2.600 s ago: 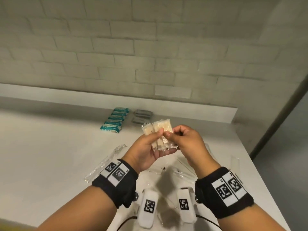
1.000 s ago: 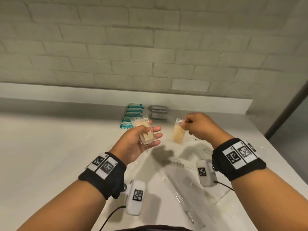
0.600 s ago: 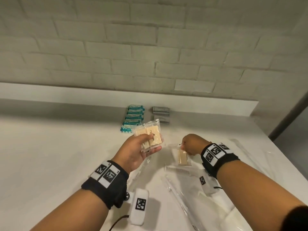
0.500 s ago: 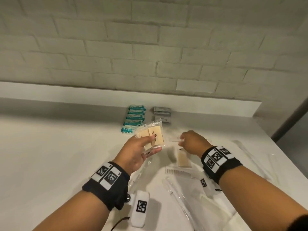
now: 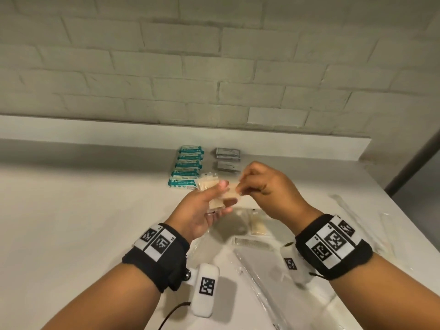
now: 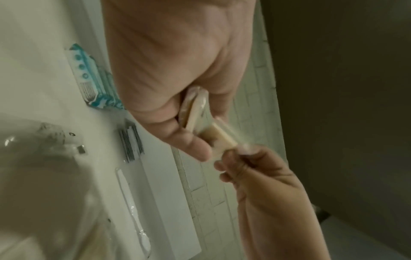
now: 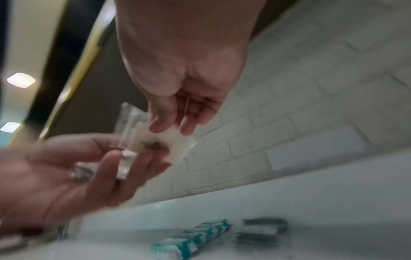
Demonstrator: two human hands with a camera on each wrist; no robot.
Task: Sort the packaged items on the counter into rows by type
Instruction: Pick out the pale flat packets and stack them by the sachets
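My left hand [image 5: 215, 198] holds a small stack of beige packets in clear wrap [image 5: 209, 185] above the counter, thumb on top. My right hand [image 5: 241, 188] meets it and pinches the near edge of one beige packet [image 6: 222, 137] from that stack between thumb and fingertips [image 7: 186, 128]. One more beige packet [image 5: 257, 226] lies on the counter below the hands. At the back, a row of several teal packets [image 5: 188, 166] runs toward the wall, with a short row of grey packets [image 5: 227, 159] to its right.
A white comb [image 5: 252, 244] and long clear-wrapped items [image 5: 264, 289] lie on the white counter [image 5: 71, 222] in front of me. More clear wrappers [image 5: 345, 206] lie near the counter's right edge. A raised ledge [image 5: 95, 136] and brick wall close the back.
My right hand set one beige packet on the counter, then rose back to the left hand and now pinches another packet from the stack. The left hand kept its stack.
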